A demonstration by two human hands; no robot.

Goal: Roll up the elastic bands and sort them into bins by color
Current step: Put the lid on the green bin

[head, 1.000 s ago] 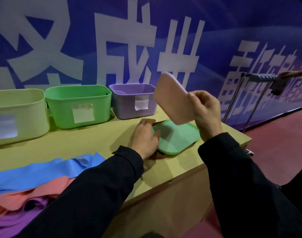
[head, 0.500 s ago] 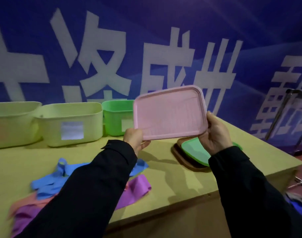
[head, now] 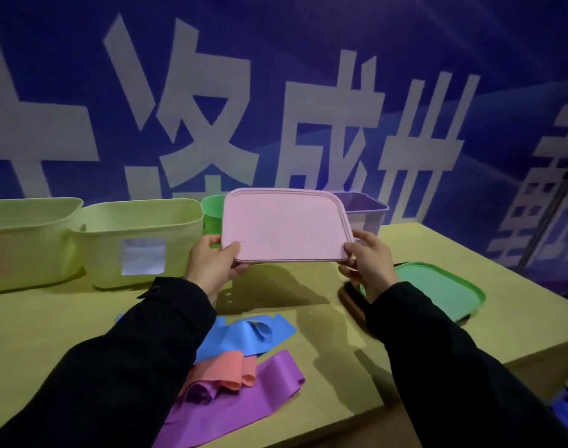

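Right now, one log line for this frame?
stage: pre-roll | left hand: grips pink lid | right hand: grips pink lid | bands: loose on table | green lid: on table

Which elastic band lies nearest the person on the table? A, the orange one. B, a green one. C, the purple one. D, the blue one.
C: the flat purple elastic band stretches closest to the table's near edge, with the folded orange elastic band above it and the blue elastic band farther back.
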